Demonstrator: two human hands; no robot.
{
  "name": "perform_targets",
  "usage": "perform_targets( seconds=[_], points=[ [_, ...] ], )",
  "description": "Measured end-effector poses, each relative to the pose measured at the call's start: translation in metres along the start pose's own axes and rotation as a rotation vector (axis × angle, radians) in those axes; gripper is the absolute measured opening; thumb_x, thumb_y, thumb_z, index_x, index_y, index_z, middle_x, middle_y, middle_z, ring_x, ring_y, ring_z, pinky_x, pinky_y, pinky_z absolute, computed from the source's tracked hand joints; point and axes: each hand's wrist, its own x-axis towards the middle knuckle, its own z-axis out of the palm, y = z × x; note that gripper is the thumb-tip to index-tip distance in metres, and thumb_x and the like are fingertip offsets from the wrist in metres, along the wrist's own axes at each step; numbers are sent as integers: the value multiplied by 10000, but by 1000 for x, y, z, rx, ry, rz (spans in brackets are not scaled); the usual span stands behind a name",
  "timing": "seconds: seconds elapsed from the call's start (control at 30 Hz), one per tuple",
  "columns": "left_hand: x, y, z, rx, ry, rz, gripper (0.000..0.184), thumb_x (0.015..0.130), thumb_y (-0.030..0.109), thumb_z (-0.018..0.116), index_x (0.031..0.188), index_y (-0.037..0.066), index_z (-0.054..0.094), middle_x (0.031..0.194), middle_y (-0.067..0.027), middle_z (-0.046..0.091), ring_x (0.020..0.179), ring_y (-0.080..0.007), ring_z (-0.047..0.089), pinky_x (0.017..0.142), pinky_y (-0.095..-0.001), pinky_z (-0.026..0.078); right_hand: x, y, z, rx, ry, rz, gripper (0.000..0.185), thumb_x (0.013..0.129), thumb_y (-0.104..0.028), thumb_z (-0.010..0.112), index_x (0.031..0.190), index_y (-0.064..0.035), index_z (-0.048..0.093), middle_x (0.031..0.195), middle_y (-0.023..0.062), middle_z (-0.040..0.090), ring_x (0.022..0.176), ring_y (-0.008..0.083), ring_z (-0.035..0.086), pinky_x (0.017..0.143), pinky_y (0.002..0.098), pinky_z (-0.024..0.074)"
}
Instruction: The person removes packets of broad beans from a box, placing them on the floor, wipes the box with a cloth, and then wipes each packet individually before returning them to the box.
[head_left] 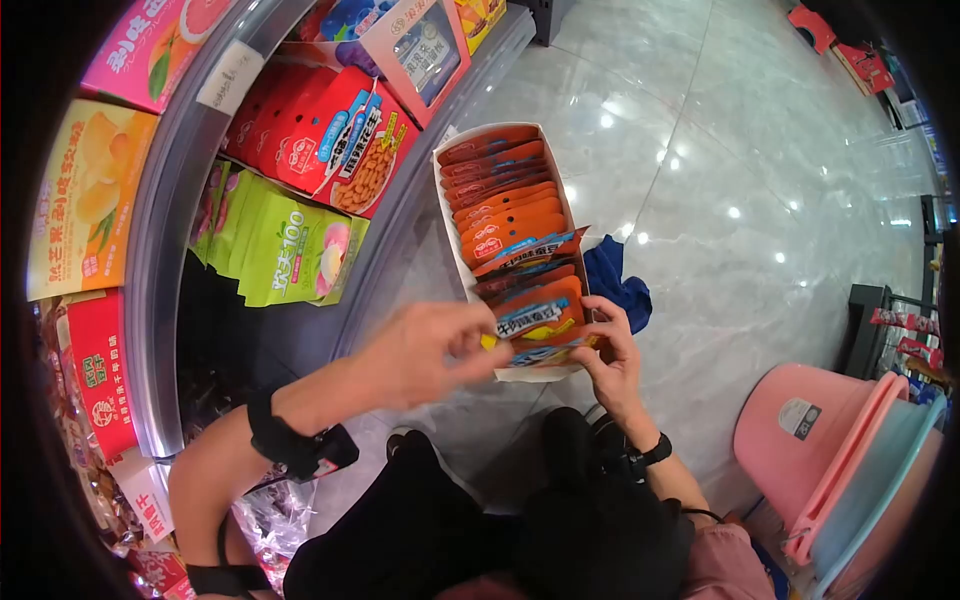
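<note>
A long white cardboard box [448,200] on the floor holds a row of orange-red snack packets [505,225] with blue and white print. At its near end, a front packet [540,315] leans with its printed face up. My right hand [612,355] is at the box's right side, fingers and thumb closed on the right edge of the near packets. My left hand [415,350] is smeared by motion beside the near left corner of the box. Its fingers are bent close to the front packet's left edge, and whether they touch it is unclear.
Left, a curved shelf [365,245] bears red peanut packets [335,135], green packets [275,245] and boxed sweets [95,200]. A blue cloth [617,285] lies right of the box. Pink and blue tubs [800,430] stand at the right; grey tiles [690,200] cover the floor.
</note>
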Motion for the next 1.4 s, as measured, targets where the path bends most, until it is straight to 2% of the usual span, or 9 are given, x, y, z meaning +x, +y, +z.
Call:
perform_targets(
  seconds=[0.17, 0.4, 0.5, 0.67, 0.8, 0.87, 1.03, 1.13, 1.4],
  points=[
    [8, 11, 14, 118, 128, 149, 227, 809, 141, 625, 961, -6, 543, 800, -123, 566, 736, -247, 566, 627, -332, 454, -1, 2, -32, 702, 304, 133, 259, 910, -155, 536, 1122, -7, 538, 1176, 80, 543, 1046, 144, 546, 910, 302, 426],
    [26, -3, 35, 561, 190, 241, 246, 715, 66, 622, 946, 8, 559, 848, -115, 554, 851, -293, 535, 699, -375, 439, -14, 31, -71, 118, 440, 607, 349, 893, -288, 575, 1076, 6, 532, 1007, 63, 615, 914, 143, 596, 768, 303, 489],
    [24, -6, 44, 673, 126, 360, 239, 660, 45, 614, 893, 16, 571, 795, -103, 534, 774, -274, 540, 654, -368, 438, -17, 13, -64, -789, 450, 36, 535, 719, -231, 746, 1129, 25, 517, 1104, 149, 571, 1065, 285, 538, 900, 363, 426],
    [-6, 23, 66, 539, 232, 781, 271, 656, 77, 610, 922, 34, 584, 789, -56, 521, 683, -189, 560, 558, -290, 451, -8, -51, -44, -293, -195, -157, 555, 665, -156, 759, 1145, -4, 525, 1162, 137, 552, 1108, 303, 511, 934, 379, 402],
    [-12, 38, 76, 256, 102, 684, 303, 714, 53, 598, 1011, -3, 581, 882, -121, 588, 782, -271, 608, 645, -340, 502, -8, -60, -50, -101, -501, -231, 464, 648, -54, 722, 1079, 7, 561, 1010, 111, 631, 929, 243, 617, 834, 367, 481],
    [-2, 33, 74, 108, 164, 563, 302, 737, 46, 586, 1034, -9, 565, 901, -141, 584, 819, -300, 597, 691, -362, 493, -40, -45, -62, 141, -187, 279, 390, 714, -33, 722, 1073, -3, 571, 947, 77, 656, 872, 180, 629, 785, 313, 503],
    [21, -4, 72, 411, 498, 284, 396, 726, -18, 598, 1109, -31, 495, 1066, -179, 512, 984, -362, 506, 847, -403, 413, -51, -8, -102, 153, 156, 437, 451, 726, -39, 721, 1118, 24, 505, 1034, 114, 619, 935, 174, 611, 803, 305, 498],
    [22, -20, 71, 447, 384, 230, 386, 713, -25, 610, 1083, -28, 501, 1087, -178, 487, 988, -360, 485, 847, -401, 402, -37, -7, -98, -703, 161, 205, 496, 721, -60, 725, 1149, 25, 487, 1094, 150, 582, 1001, 242, 584, 852, 316, 462],
    [16, -22, 79, 379, 379, 389, 276, 695, -55, 592, 958, -7, 521, 1006, -164, 522, 896, -351, 525, 768, -394, 436, 17, -38, -31, -367, -110, -157, 481, 665, -42, 746, 1098, -31, 535, 1098, 122, 556, 1092, 304, 500, 905, 363, 414]
  ],
)
